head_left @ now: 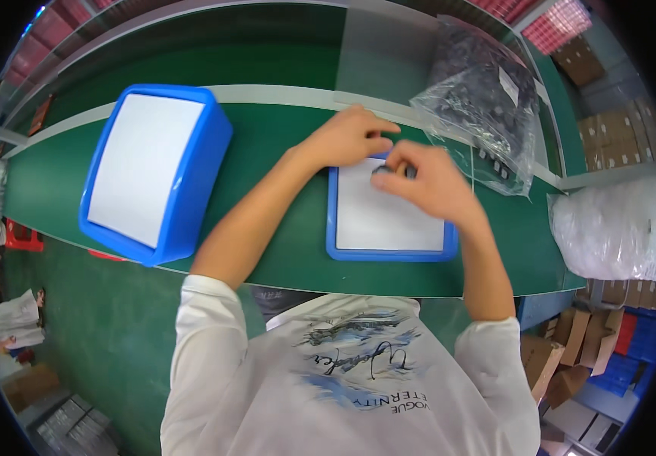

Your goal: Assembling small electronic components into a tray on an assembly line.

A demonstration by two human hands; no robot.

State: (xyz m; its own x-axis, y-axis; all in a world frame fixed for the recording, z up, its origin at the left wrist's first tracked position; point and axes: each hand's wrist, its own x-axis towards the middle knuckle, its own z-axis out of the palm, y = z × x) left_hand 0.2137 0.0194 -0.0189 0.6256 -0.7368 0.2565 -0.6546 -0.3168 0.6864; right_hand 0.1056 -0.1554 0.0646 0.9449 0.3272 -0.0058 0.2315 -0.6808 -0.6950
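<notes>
Hands: left hand (351,137) and right hand (427,181) meet over the far edge of a shallow blue tray (389,251) with a white floor. Right hand: fingers curled, pinching a small dark part (383,172). Left hand: fingers bent toward the same part, thumb close by; whether it has hold of it cannot be told. Table (282,228): green surface. Deep blue bin (191,197), white inside, well to the left. Clear bag of dark parts (480,99) just right of the hands. White bag (609,228) at far right.

head cam, looking down, close over bench (282,258)
</notes>
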